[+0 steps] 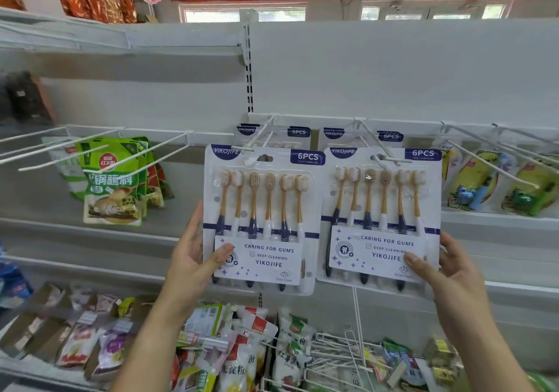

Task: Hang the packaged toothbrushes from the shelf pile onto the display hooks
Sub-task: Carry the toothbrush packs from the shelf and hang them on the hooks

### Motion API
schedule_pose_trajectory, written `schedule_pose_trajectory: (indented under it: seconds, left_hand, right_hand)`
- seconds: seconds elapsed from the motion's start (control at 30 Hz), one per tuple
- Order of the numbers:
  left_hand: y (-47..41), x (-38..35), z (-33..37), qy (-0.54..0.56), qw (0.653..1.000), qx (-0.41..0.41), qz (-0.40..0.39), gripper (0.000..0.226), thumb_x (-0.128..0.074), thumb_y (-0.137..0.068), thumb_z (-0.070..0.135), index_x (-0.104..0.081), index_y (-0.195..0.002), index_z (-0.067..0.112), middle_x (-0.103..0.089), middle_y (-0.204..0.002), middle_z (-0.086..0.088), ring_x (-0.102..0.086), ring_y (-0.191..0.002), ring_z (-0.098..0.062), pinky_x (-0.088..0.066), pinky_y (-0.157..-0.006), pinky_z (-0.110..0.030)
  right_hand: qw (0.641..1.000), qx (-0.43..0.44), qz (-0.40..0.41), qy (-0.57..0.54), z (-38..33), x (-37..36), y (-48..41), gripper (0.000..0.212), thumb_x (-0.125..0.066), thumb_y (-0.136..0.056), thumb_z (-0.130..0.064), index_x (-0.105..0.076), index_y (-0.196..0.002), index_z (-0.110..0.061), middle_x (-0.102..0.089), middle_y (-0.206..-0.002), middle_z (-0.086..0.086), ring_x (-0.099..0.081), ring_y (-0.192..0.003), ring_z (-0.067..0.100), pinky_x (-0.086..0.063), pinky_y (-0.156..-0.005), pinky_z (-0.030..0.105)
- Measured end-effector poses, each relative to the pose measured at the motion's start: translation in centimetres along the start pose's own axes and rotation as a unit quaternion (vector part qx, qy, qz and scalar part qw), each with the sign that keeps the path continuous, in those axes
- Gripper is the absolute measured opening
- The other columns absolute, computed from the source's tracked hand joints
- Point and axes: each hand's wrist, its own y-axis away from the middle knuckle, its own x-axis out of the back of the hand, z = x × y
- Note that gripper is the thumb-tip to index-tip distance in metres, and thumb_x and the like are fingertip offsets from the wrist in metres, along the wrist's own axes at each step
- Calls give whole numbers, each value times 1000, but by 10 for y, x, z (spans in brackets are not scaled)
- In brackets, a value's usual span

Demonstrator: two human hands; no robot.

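Now the left hand (193,255) grips one white-and-blue toothbrush pack (263,252), the right hand (453,267) a second pack (384,240); six gold-necked brushes (254,198) each.

Glossy clear-plastic toothbrush packs (261,219), white-coated wire hooks (384,149)

White shelving (393,67) w/ windows (245,15) behind

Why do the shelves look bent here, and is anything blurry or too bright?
Head view: the wide-angle lens bows the upper shelf near the edges; the left toothbrush pack and right toothbrush pack are sharp, print legible; the windows are washed out; the snack bags at lower left look smeared.
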Motion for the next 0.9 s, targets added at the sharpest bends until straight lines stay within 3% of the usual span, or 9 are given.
schedule_pose_trajectory:
  seconds: [0.13,0.23,0.37,0.43,0.5,0.57,0.7,0.8,0.9]
  left_hand:
    - [2,7,-3,-12,1000,-15,-5,84,-72,-82,7,-38,-146,49,-56,-146,22,-53,-135,-4,-49,-102,-19]
    - [2,13,-8,-14,1000,-13,-1,82,-72,-81,9,-40,-142,54,-57,-145,19,-54,-134,-6,-49,-102,-18]
    - [-4,18,-16,-16,1000,-10,-11,82,-71,-83,7,-39,-145,51,-58,-145,17,-56,-133,-7,-50,-99,-17]
    - [-11,18,-21,-13,1000,-12,-14,82,-71,-84,7,-38,-147,49,-56,-147,16,-55,-134,-8,-50,-102,-21]
    - [-21,12,-24,-6,1000,-11,-8,80,-70,-85,7,-37,-147,46,-57,-145,22,-55,-133,-4,-52,-97,-18]
    - [-34,3,-26,-2,1000,-13,3,74,-65,-90,2,-37,-147,40,-62,-134,30,-58,-126,4,-52,-89,-13]
    - [-64,-14,-37,10,1000,-14,20,68,-63,-94,4,-38,-150,32,-66,-122,34,-61,-118,7,-53,-84,-12]
    - [-83,-23,-47,14,1000,-15,14,64,-65,-95,11,-42,-148,38,-66,-130,24,-62,-122,-1,-56,-86,-17]
    - [-105,-28,-57,2,1000,-26,-5,62,-64,-98,15,-42,-149,42,-64,-138,13,-62,-126,-10,-59,-90,-31]
  right_hand:
    - [1000,9,-9,6,3,-3,-3,110,-93,-28,-67,-60,-127,-30,-76,-107,-11,-74,-92,9,-57,-65,15]
    - [1000,3,-13,5,10,-2,-7,70,-84,-60,-31,-60,-126,-28,-77,-105,-10,-74,-97,15,-57,-64,15]
    - [1000,3,0,10,16,-5,-12,70,-78,-64,-22,-59,-132,-23,-77,-105,-7,-74,-96,15,-56,-63,13]
    - [1000,0,-2,-4,18,-7,-16,76,-83,-62,-28,-58,-133,-23,-77,-108,-3,-73,-99,18,-57,-63,14]
    - [1000,5,1,-6,19,-11,-21,99,-94,-42,-56,-59,-131,-28,-77,-108,-5,-74,-95,15,-57,-63,15]
    - [1000,-4,12,-3,21,-16,-28,108,-90,-24,-74,-63,-121,-35,-77,-106,-9,-75,-91,11,-58,-64,18]
    - [1000,9,20,3,35,-23,-46,97,-87,-34,-76,-65,-119,-36,-77,-108,-6,-74,-95,13,-58,-68,18]
    - [999,15,31,13,43,-33,-61,45,-83,-78,-40,-63,-119,-38,-75,-111,-5,-72,-102,15,-59,-72,19]
    - [998,32,36,43,53,-38,-80,39,-69,-93,-13,-61,-126,-33,-73,-117,-4,-71,-106,15,-60,-79,21]
